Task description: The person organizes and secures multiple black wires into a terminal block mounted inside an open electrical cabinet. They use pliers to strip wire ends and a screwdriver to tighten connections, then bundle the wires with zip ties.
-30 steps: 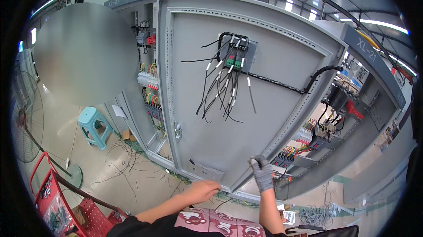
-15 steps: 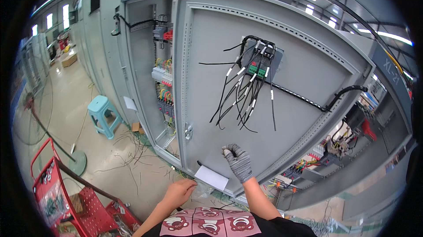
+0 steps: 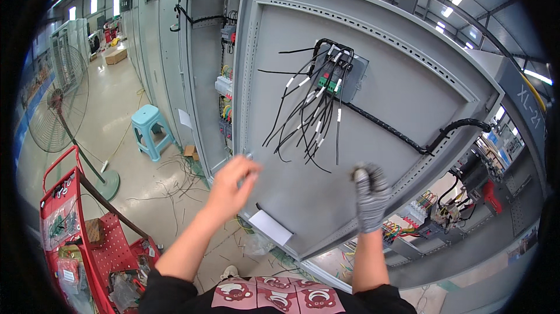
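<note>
My bare left hand (image 3: 233,187) is raised in front of the left edge of the grey cabinet door (image 3: 303,197), slightly blurred. Its thumb stands apart from the half-bent fingers, with nothing seen between them. Over the lower right of the door, my right hand (image 3: 371,197) wears a grey knit glove. Its fingers are curled together, and whatever they may hold is hidden. Above and between the hands, a device with a green terminal block (image 3: 329,83) is mounted on the door. Loose black wires (image 3: 303,118) with white marker sleeves hang from it.
A sleeved cable (image 3: 385,128) runs right along the door. White paper (image 3: 270,227) is at the door's bottom edge. Left stand a blue stool (image 3: 149,130), a fan (image 3: 55,99) and a red cart (image 3: 114,238). Wire scraps (image 3: 169,191) litter the floor. Wired components (image 3: 417,212) sit at right.
My left hand has risen from low near the floor to the door's left edge. My right hand has moved right and a little up, still curled. The view has shifted slightly.
</note>
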A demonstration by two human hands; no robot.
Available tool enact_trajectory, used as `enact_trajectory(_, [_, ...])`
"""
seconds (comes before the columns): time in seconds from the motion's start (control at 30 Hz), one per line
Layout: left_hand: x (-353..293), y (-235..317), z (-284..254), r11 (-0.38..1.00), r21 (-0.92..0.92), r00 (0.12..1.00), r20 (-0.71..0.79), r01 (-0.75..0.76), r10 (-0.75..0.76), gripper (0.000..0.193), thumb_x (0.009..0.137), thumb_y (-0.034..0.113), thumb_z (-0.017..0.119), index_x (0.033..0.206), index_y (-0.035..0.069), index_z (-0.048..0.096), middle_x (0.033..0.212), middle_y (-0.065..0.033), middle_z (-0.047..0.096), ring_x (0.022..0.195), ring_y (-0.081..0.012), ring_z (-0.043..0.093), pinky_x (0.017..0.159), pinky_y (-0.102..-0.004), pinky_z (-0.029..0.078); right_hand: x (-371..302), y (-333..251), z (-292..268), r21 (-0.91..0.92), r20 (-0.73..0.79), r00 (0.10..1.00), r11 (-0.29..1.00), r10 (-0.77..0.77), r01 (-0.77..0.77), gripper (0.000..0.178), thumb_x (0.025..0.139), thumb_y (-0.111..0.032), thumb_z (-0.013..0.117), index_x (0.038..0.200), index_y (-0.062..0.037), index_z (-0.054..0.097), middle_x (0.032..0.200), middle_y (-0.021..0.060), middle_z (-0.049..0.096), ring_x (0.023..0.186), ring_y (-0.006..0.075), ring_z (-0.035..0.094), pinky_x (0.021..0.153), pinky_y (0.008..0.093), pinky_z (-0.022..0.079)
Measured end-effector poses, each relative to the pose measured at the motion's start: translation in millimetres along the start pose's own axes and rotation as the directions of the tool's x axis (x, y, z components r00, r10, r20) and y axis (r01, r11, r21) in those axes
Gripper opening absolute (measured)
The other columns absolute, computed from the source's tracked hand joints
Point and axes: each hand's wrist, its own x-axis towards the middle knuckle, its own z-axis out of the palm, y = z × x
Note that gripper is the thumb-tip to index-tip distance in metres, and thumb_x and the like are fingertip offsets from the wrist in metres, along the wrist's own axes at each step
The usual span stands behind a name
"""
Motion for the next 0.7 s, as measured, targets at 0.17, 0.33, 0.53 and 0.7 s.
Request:
enact_trajectory(0.17, [98,64,-13,0.957,-0.027,0.937,-0.214,-0.289,0.276,0.018,0.080,-0.002,0.059,0.098,0.001,0.063,0.094,-0.0104,0.060,0.083,-0.0198,0.058,0.073,-0.0286,0.047,63,-72,-1,-0.032,-0.095,0.950,0.955,-0.298,0.296,0.011,0.091,-0.005,0.062,0.101,-0.0019,0.065,0.089,0.0043,0.068,0.084,0.0113,0.063,0.079,0.0265,0.052])
enact_trajectory(0.33, [76,60,9,0.883,-0.108,0.877,-0.218,-0.457,0.428,0.023,0.078,0.001,0.062,0.100,0.004,0.062,0.099,-0.0130,0.060,0.090,-0.0304,0.059,0.079,-0.0382,0.048,43,-126,4,-0.064,0.032,0.770,0.767,-0.638,0.638,0.023,0.095,-0.017,0.056,0.112,-0.0024,0.058,0.104,0.0122,0.064,0.086,0.0203,0.061,0.077,0.0314,0.051])
enact_trajectory(0.53, [-16,23,21,0.979,-0.163,0.990,-0.079,-0.125,0.113,0.017,0.083,0.004,0.058,0.100,0.003,0.057,0.098,-0.0110,0.058,0.093,-0.0303,0.058,0.081,-0.0385,0.046,-10,-136,29,0.194,0.098,0.560,0.568,-0.823,0.800,0.022,0.097,-0.022,0.053,0.111,-0.0047,0.056,0.100,0.0117,0.064,0.087,0.0218,0.060,0.076,0.0340,0.052])
enact_trajectory(0.7, [-119,17,-21,0.974,-0.025,0.952,-0.208,0.225,-0.225,0.012,0.087,0.006,0.057,0.098,0.004,0.058,0.094,-0.0109,0.059,0.088,-0.0299,0.060,0.076,-0.0384,0.048,-25,-150,89,0.585,-0.005,0.535,0.432,-0.845,0.687,0.023,0.097,-0.022,0.052,0.112,-0.0052,0.056,0.100,0.0115,0.064,0.087,0.0215,0.060,0.076,0.0345,0.052])
